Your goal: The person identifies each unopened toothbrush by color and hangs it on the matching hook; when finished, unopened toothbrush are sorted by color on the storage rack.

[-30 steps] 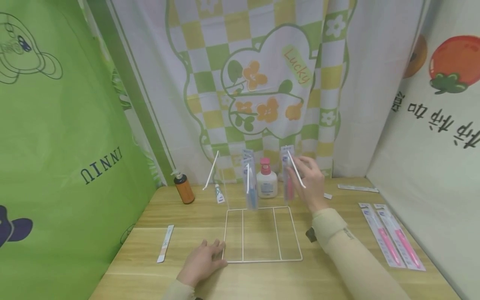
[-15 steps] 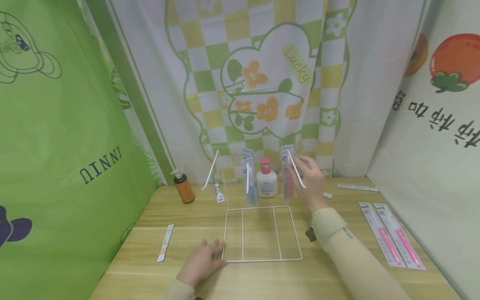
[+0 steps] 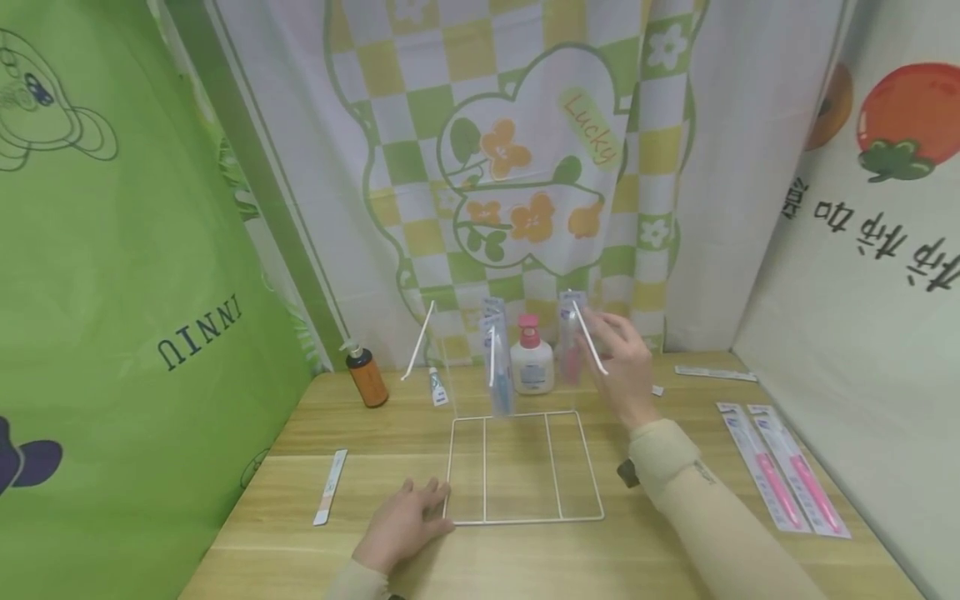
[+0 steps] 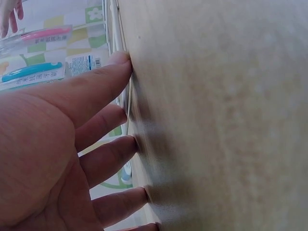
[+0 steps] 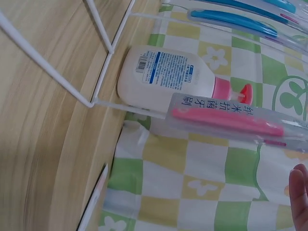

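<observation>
My left hand (image 3: 405, 521) rests with spread fingers at the near left corner of a white wire rack (image 3: 540, 522); its fingertips (image 4: 126, 144) touch the table. On the rack's right hook hangs a packaged pink toothbrush (image 3: 572, 337), its pink handle plain in the right wrist view. My right hand (image 3: 624, 362) is just right of this package, fingers loosely bent; in the right wrist view the fingers (image 5: 299, 192) show apart from it at the edge. Packaged blue toothbrushes (image 3: 498, 367) hang from the middle hook. The left hook (image 3: 418, 342) holds nothing.
Behind the rack stands a white pump bottle (image 3: 532, 367) with a pink top. An amber pump bottle (image 3: 367, 377) and a toothpaste tube (image 3: 438, 387) are left of it. Two packaged pink toothbrushes (image 3: 798, 471) lie at the right. Flat slim packets (image 3: 331, 487) lie on the table (image 3: 510, 562).
My right hand has shifted slightly right, off the packaged pink toothbrush, which stays on the right hook. The left hand has kept its place at the rack's corner.
</observation>
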The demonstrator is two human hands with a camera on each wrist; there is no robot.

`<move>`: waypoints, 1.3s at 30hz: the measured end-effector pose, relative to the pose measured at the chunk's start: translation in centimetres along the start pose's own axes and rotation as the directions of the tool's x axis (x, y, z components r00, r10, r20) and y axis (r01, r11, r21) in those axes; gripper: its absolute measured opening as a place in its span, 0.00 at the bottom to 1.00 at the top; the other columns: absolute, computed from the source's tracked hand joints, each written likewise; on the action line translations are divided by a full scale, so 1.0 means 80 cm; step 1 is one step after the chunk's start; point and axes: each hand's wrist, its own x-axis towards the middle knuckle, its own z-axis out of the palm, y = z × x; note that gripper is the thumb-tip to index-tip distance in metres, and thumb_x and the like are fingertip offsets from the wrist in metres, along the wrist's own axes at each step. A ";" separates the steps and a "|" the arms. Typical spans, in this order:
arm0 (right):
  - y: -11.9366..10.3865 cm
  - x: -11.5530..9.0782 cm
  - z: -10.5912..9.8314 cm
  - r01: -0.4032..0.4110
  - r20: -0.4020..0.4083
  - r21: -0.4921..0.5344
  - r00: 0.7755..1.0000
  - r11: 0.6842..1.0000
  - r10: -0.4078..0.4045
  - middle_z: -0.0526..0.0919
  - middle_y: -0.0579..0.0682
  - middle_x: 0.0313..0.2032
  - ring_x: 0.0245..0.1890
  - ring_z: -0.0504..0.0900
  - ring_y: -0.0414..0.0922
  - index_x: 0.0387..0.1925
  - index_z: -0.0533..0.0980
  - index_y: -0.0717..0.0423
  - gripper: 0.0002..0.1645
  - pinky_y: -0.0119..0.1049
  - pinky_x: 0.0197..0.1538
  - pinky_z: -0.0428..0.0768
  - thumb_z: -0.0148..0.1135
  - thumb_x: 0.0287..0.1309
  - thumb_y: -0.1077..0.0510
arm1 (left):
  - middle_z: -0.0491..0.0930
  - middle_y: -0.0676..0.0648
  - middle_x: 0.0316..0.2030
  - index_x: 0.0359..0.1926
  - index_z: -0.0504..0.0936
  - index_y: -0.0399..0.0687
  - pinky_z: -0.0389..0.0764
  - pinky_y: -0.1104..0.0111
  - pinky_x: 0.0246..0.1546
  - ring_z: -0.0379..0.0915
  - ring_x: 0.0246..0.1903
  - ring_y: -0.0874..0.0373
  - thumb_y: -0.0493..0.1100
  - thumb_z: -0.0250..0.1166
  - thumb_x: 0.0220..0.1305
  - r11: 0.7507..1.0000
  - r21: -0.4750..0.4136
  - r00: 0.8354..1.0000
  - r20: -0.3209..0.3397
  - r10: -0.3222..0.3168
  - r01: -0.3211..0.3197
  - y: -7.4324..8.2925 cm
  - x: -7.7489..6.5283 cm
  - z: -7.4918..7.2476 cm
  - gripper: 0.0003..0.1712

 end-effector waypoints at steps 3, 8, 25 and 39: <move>0.001 -0.002 -0.010 -0.022 0.013 0.006 1.000 1.000 0.022 0.85 0.65 0.56 0.39 0.90 0.61 0.65 0.83 0.55 0.33 0.43 0.34 0.92 0.77 0.58 0.71 | 0.76 0.36 0.71 0.70 0.82 0.46 0.63 0.23 0.67 0.61 0.70 0.15 0.59 0.75 0.67 1.000 0.000 1.000 -0.001 0.001 -0.001 -0.001 0.000 0.001 0.37; 0.021 -0.008 -0.031 -0.035 0.030 0.043 0.999 0.998 0.034 0.83 0.67 0.56 0.42 0.90 0.61 0.66 0.81 0.60 0.36 0.14 0.42 0.80 0.77 0.55 0.76 | 0.76 0.36 0.71 0.70 0.82 0.46 0.63 0.22 0.66 0.62 0.70 0.15 0.60 0.75 0.67 1.000 0.000 1.000 -0.004 0.002 -0.002 -0.003 0.000 0.003 0.37; 0.118 -0.037 -0.162 -0.276 0.412 -0.298 0.826 0.914 0.384 0.77 0.77 0.64 0.53 0.82 0.74 0.70 0.76 0.64 0.33 0.75 0.58 0.77 0.73 0.70 0.56 | 0.76 0.36 0.71 0.70 0.82 0.46 0.63 0.22 0.66 0.61 0.70 0.15 0.59 0.75 0.66 1.000 -0.007 1.000 -0.003 0.003 -0.003 0.000 -0.002 0.000 0.38; 0.181 -0.073 -0.247 -0.315 0.628 -0.451 0.553 0.835 0.548 0.72 0.84 0.63 0.62 0.68 0.86 0.66 0.73 0.77 0.37 0.81 0.63 0.66 0.74 0.62 0.59 | 0.77 0.37 0.71 0.70 0.82 0.47 0.63 0.23 0.67 0.62 0.69 0.14 0.60 0.75 0.66 1.000 -0.003 1.000 0.001 0.006 -0.006 -0.002 0.001 0.002 0.37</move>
